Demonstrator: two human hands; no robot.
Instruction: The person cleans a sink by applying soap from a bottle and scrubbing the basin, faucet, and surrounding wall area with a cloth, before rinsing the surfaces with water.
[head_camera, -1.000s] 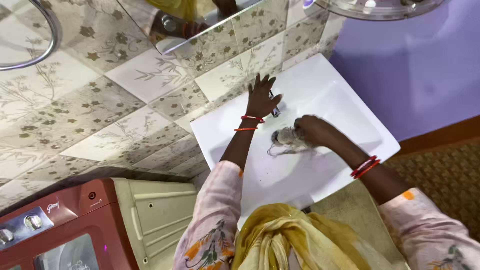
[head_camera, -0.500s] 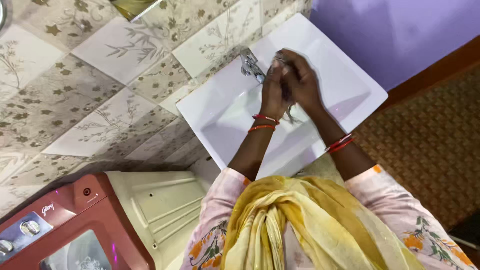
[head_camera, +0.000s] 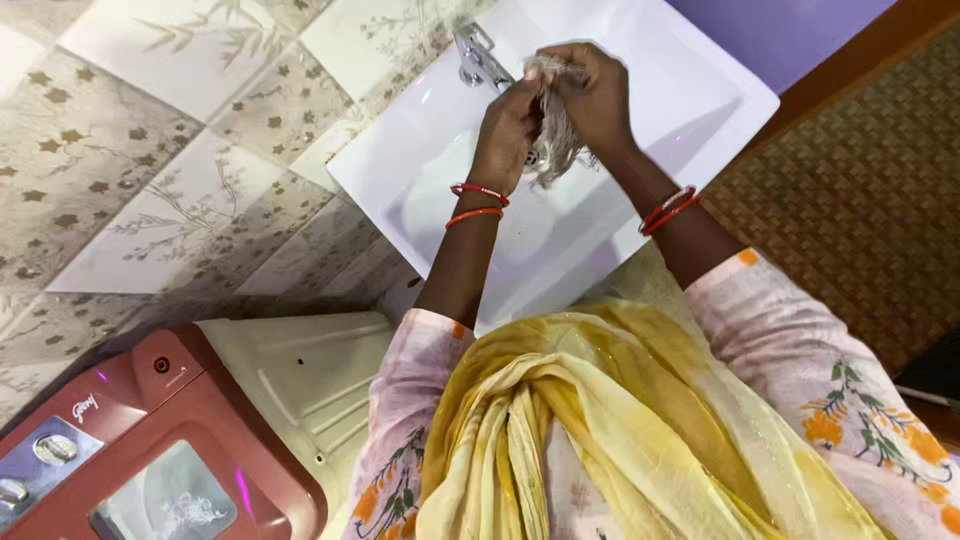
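Left hand (head_camera: 508, 125) and right hand (head_camera: 598, 95), both closed around a wet grey rag (head_camera: 553, 135), which hangs in a twisted bunch between them over the bowl of a white rectangular washbasin (head_camera: 690, 90). The hands meet just beside the chrome tap (head_camera: 478, 55), mounted at the basin's rear edge against the wall. Each wrist carries thin red bangles (head_camera: 475, 202). The forearms emerge from pale pink floral sleeves (head_camera: 800, 350), and a yellow scarf (head_camera: 600, 430) drapes below the basin in the near field. Behind the basin, the wall is clad in beige tiles (head_camera: 150, 160) with a leaf and flower pattern; to the basin's right, the wall is painted violet (head_camera: 780, 30) above a brown skirting band. A woven brown mat (head_camera: 880, 200) covers the floor at right. At lower left stands a washing machine with a maroon top (head_camera: 170, 440) and a cream lid (head_camera: 310, 370), near the basin's front corner.
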